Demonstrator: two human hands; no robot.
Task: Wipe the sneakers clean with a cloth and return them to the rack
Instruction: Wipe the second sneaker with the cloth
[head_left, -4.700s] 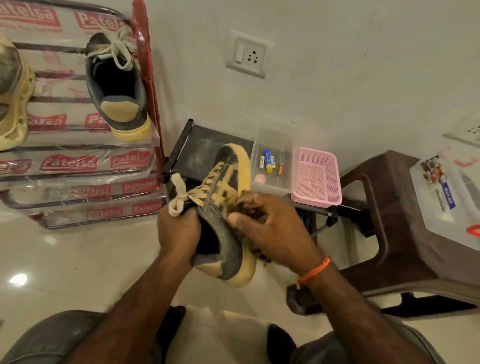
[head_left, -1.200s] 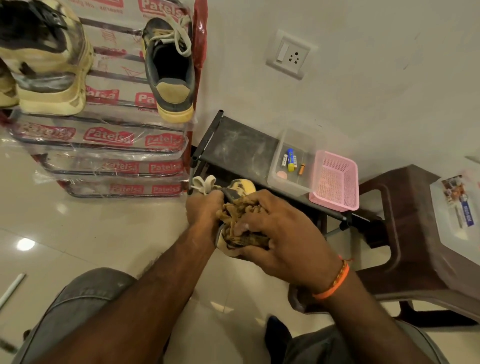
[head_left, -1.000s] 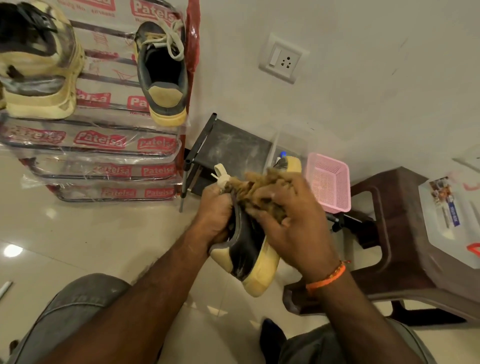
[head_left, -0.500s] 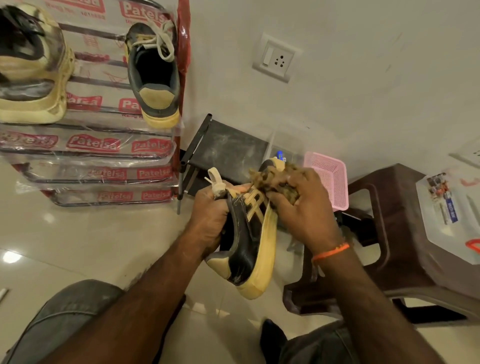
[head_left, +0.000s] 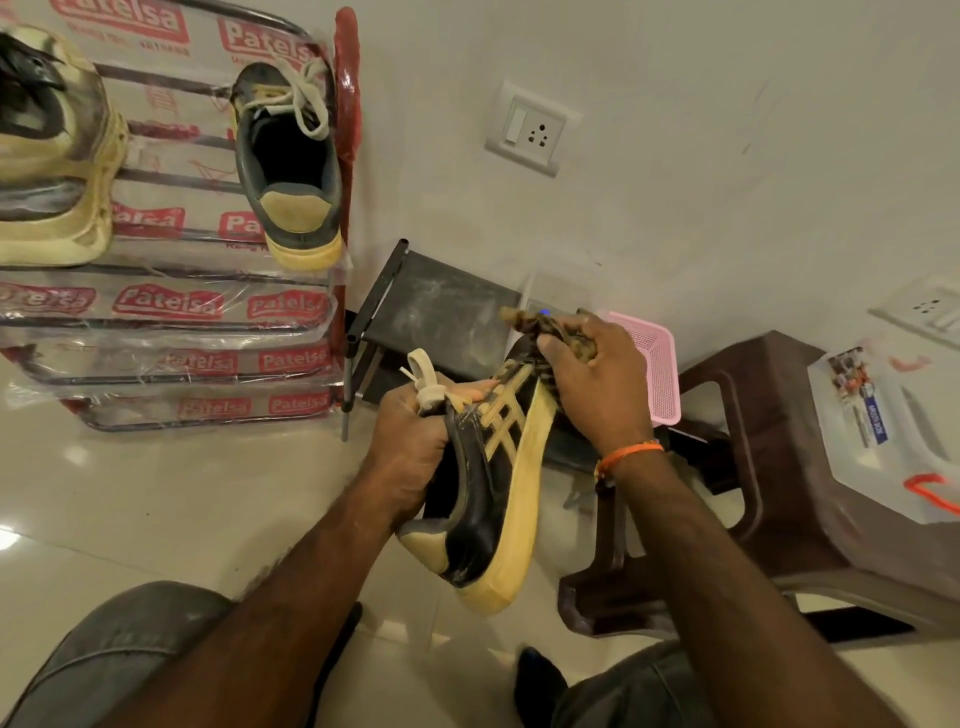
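The right hand (head_left: 592, 379) has its fingers curled round a bunched brown cloth (head_left: 545, 327), pressing it on the toe of a black-and-yellow sneaker (head_left: 493, 483). The left hand (head_left: 410, 447) grips the sneaker at its opening (laces poking out above the knuckles). Its mate (head_left: 288, 171) sits on the plastic-wrapped rack (head_left: 171, 306) upper left.
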